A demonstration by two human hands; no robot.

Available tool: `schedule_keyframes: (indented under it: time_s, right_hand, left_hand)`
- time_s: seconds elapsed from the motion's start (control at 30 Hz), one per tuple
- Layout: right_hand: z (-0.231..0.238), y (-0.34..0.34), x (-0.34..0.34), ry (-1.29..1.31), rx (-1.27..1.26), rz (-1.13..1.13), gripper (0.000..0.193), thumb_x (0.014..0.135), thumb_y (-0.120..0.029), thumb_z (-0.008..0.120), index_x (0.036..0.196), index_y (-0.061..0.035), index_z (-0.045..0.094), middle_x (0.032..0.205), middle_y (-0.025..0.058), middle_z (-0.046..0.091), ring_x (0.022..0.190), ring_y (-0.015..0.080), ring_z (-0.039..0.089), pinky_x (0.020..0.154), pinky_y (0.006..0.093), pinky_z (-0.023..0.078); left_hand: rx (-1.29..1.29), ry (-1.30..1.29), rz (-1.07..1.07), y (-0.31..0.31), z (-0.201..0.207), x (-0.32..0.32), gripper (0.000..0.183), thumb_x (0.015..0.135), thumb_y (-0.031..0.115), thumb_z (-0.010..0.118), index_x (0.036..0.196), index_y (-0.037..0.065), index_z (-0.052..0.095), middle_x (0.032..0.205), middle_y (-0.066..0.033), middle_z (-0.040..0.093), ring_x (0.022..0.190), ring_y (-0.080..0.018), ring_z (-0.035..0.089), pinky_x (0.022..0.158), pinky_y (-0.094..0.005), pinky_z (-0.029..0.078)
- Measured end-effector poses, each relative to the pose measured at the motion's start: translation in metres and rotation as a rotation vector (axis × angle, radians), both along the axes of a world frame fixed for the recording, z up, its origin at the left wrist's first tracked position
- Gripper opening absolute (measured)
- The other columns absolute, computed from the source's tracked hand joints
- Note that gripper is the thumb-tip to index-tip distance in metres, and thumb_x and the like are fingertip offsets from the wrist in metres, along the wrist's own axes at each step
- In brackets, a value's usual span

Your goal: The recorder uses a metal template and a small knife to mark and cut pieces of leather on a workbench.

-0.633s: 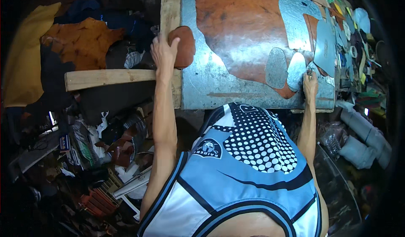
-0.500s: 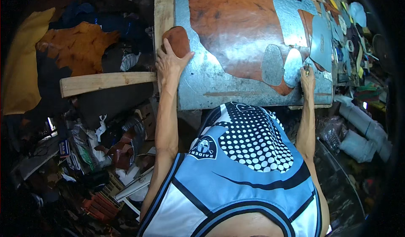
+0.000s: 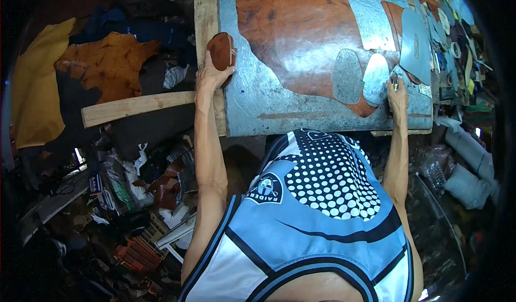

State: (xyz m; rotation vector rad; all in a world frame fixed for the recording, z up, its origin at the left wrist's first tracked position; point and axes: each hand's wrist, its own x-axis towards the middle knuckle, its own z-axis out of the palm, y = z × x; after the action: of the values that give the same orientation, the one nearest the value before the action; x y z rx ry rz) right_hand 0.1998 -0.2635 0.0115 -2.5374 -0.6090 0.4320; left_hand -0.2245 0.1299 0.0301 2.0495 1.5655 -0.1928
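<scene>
My left hand is closed around the near end of a stack of brown oval leather pieces at the table's left edge. The stack leans so that its layered right side shows. At the front right, my right hand is closed on a small metallic tool, whose kind I cannot make out. Just left of that hand lie a shiny oval template and a duller grey one. Both rest on a large brown leather sheet, which reaches past them toward the front.
Grey metal sheeting covers the worktable, with a wooden beam along its left side. A wooden plank juts out leftward. Another grey template and a cluttered heap lie at right. Orange-brown leather and yellow leather lie far left.
My left hand has shifted slightly left and down, and the leather stack has tipped, exposing its layered edge. My right hand keeps its hold on the tool. The whole view has shifted slightly.
</scene>
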Motion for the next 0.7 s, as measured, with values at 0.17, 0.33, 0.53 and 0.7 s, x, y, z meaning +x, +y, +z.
schedule_keyframes:
  time_s: [0.17,0.33,0.53,0.7]
  right_hand:
    - [0.004,-0.006,0.004,0.062,0.048,-0.018,0.047,0.09,-0.025,0.058,0.126,0.0042,0.055,0.115,0.0298,0.062,0.107,0.0418,0.061,0.091,0.0438,0.047]
    - [-0.009,-0.02,0.032,-0.292,0.054,0.191,0.042,0.092,-0.016,0.053,0.129,0.0034,0.052,0.121,0.029,0.058,0.112,0.0425,0.057,0.092,0.0445,0.047]
    - [0.005,-0.018,0.056,-0.442,-0.065,0.274,0.038,0.089,-0.009,0.055,0.125,0.0039,0.053,0.103,0.0252,0.058,0.095,0.0431,0.057,0.084,0.0496,0.046]
    - [0.003,0.009,0.052,-0.735,0.214,0.381,0.015,0.083,-0.007,0.054,0.093,0.0019,0.061,0.084,0.0196,0.06,0.081,0.0369,0.057,0.073,0.0472,0.044]
  left_hand:
    - [-0.173,-0.175,0.069,0.002,0.015,0.003,0.108,0.069,0.036,0.081,0.151,0.002,0.02,0.146,-0.0252,0.039,0.133,-0.0366,0.042,0.11,-0.0417,0.036]
    - [-0.326,-0.204,0.149,-0.001,0.041,0.004,0.099,0.072,0.039,0.076,0.15,0.0,0.027,0.148,-0.0263,0.034,0.138,-0.0359,0.036,0.113,-0.039,0.03]
    - [-0.341,-0.326,0.075,-0.016,0.053,0.025,0.063,0.09,0.033,0.052,0.141,-0.002,0.042,0.145,-0.0209,0.043,0.13,-0.031,0.045,0.106,-0.0381,0.036]
    - [0.029,0.212,-0.292,0.017,0.004,-0.075,0.055,0.096,0.035,0.047,0.138,0.0,0.048,0.142,-0.0192,0.049,0.129,-0.0316,0.047,0.108,-0.0381,0.035]
